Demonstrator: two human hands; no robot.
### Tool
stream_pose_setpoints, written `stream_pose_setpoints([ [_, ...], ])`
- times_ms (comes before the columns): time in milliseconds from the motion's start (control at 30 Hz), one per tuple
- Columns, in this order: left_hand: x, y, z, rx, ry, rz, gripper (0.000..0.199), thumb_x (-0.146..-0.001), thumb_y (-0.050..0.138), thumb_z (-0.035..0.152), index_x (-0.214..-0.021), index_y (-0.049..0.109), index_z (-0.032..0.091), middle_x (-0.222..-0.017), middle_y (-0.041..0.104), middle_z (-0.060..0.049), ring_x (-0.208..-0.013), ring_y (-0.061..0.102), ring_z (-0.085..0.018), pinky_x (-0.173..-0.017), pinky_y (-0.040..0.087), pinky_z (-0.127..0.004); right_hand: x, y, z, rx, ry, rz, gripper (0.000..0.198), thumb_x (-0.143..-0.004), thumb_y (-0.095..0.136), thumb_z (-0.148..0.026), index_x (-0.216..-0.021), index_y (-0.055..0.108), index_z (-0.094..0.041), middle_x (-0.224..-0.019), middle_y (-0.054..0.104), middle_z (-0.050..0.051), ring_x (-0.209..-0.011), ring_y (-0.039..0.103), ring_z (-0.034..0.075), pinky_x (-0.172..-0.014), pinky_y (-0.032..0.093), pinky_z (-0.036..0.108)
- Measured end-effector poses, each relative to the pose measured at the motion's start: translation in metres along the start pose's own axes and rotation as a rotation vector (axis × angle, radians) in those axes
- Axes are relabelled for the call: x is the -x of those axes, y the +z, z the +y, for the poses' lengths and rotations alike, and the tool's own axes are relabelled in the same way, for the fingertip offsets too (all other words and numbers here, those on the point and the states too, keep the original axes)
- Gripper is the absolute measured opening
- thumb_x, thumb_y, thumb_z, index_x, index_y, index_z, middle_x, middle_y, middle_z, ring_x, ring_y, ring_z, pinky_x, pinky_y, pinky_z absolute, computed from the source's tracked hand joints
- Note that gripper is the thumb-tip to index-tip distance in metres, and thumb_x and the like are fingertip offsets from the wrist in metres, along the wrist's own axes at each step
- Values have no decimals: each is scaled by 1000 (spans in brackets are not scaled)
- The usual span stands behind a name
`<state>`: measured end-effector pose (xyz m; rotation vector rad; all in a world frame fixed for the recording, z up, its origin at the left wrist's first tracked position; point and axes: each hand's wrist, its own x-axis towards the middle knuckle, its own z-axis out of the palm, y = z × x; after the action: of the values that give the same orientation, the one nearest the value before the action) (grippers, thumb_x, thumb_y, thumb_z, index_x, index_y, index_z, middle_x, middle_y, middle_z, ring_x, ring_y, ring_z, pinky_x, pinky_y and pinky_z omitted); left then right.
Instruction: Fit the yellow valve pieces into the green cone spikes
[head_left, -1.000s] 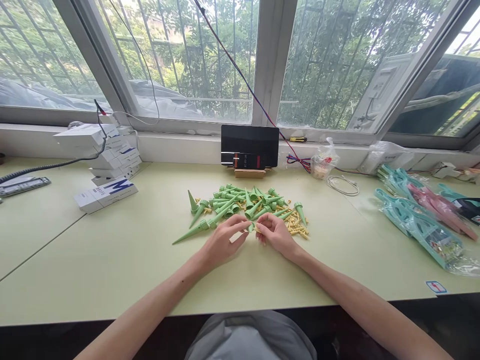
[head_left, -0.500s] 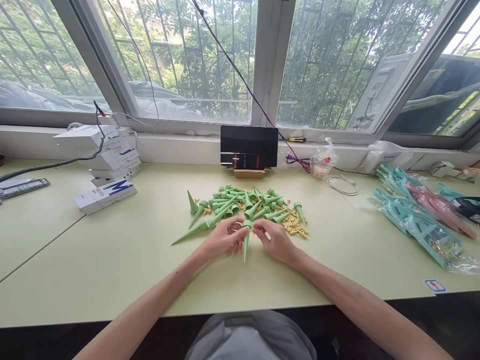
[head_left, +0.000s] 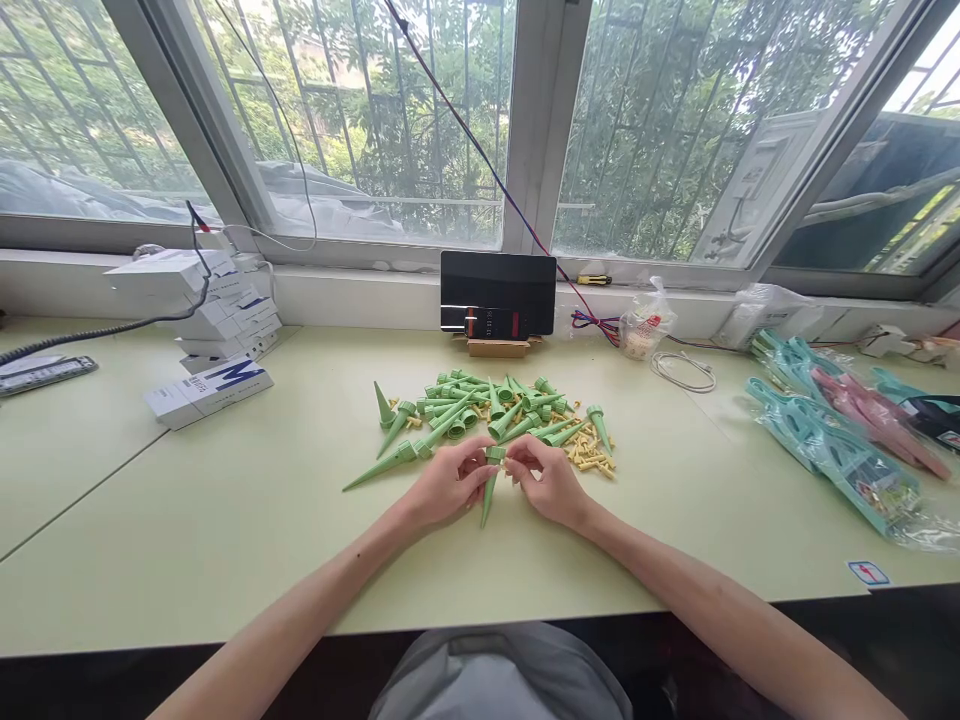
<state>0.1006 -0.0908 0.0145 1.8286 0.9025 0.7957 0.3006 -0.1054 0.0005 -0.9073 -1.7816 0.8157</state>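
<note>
My left hand (head_left: 452, 480) is closed around a green plastic watering spike (head_left: 489, 494), its ribbed cap end up and its tip slanting down toward me. Close against the spike's right side, my right hand (head_left: 549, 480) pinches a small yellow plastic peg (head_left: 503, 467), mostly covered by the fingertips. Just beyond both hands lies a heap of similar green spikes (head_left: 457, 400), some pointing left and some standing on their caps. Loose yellow pegs (head_left: 592, 455) are scattered at the heap's right side, and a few show among the spikes.
A black tablet (head_left: 498, 285) leans at the back on a cardboard stand (head_left: 498, 348). White boxes (head_left: 225, 310) are stacked at the left. Bagged teal and pink plastic items (head_left: 840, 430) lie at the right, with a coiled white cable (head_left: 684, 371) behind.
The spike in my left hand has tilted, its tip swinging slightly left. My left fingers have shifted around it, while my right hand stays at its cap with the yellow peg.
</note>
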Motion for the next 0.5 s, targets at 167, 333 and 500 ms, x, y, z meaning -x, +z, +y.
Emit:
stream_pose_setpoints([
  [167,1,1,0,-70,29,9,28,-94,55,35,-118,55,20,-63,53,7,-50,55,-11,-52,46,-23,-2,0,0,-202,142,-6,19,-92,62,-39,-90,54,-21,-68,61,-1,-56,61,14,-50,50,25],
  [333,1,0,5,-138,51,2,27,-95,53,33,-118,55,19,-65,57,5,-51,55,-11,-55,47,-24,-3,-1,4,-343,227,-41,26,-90,64,-44,-91,53,-21,-67,63,-1,-50,59,13,-43,47,23],
  [500,1,0,6,-178,79,26,26,-95,53,33,-117,56,18,-66,57,5,-54,56,-12,-58,48,-24,-5,-1,5,-382,237,-29,28,-88,67,-44,-89,54,-19,-67,63,-1,-50,59,12,-43,48,23],
])
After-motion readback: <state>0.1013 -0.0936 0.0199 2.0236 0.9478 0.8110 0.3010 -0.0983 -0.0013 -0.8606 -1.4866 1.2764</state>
